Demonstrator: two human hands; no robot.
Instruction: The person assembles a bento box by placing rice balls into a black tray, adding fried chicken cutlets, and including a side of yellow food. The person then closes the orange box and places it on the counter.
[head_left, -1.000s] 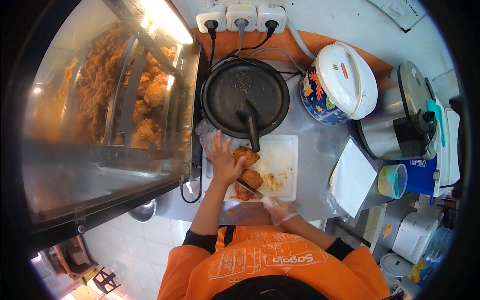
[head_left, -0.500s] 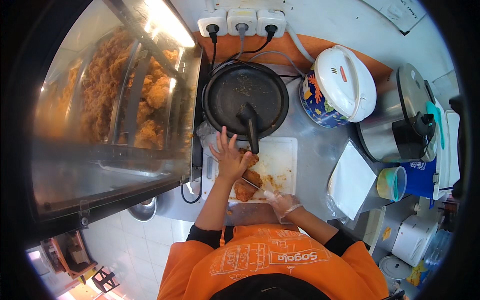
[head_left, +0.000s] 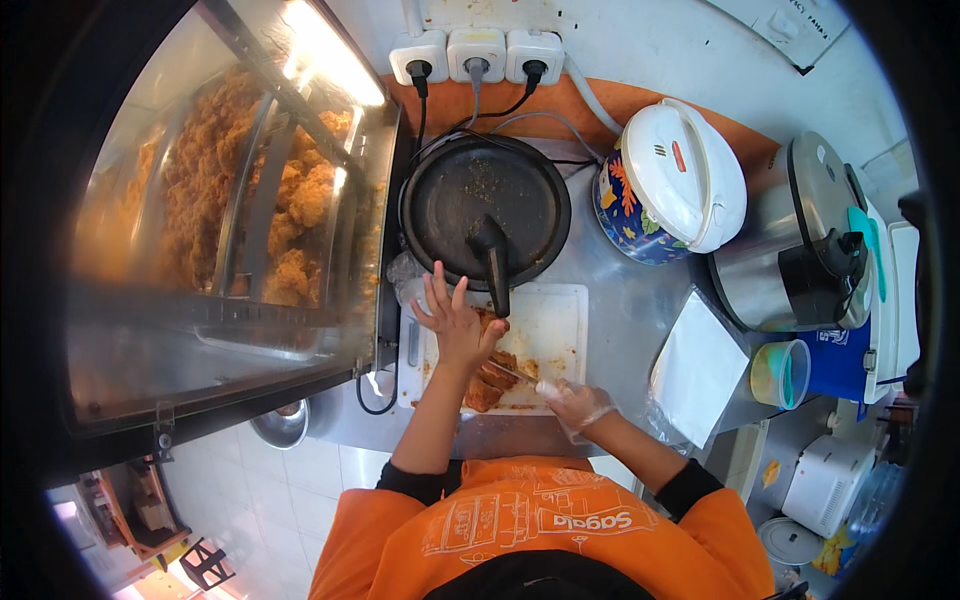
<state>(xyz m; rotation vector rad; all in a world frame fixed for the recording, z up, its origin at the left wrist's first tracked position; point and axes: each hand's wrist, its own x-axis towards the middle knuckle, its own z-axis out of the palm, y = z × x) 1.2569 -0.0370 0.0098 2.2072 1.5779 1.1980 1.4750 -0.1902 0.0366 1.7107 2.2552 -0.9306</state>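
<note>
Golden-brown crust covered the fried chicken pieces (head_left: 484, 392) that lay on a white cutting board (head_left: 565, 325), toward its left and middle, with crumbs and orange smears beside them. The blade of a knife (head_left: 516, 373) rested against the nearer meat, its handle clamped in the right hand (head_left: 570, 402), which wore a clear plastic glove. Over the farther piece the left hand (head_left: 458, 332) was spread, fingers well apart and thumb beside the meat; from where I stood I could not tell whether the palm pressed on it.

Just beyond the board sat a wide black mortar (head_left: 450, 180), sprinkled inside with pale specks. Its dark pestle (head_left: 490, 260) leaned in it, the handle jutting over the rim above the board. To the left, a glass display case (head_left: 225, 308) held heaps of fried food (head_left: 205, 190) on its racks under a bright light.

On the other side, white sheets (head_left: 697, 370) lay partly inside a clear bag. Farther back stood a blue patterned container (head_left: 630, 215) with its white lid on and a silver cooker (head_left: 755, 285), also lidded, so their contents were hidden. Near the cooker, a clear tub (head_left: 763, 378) held something turquoise.
</note>
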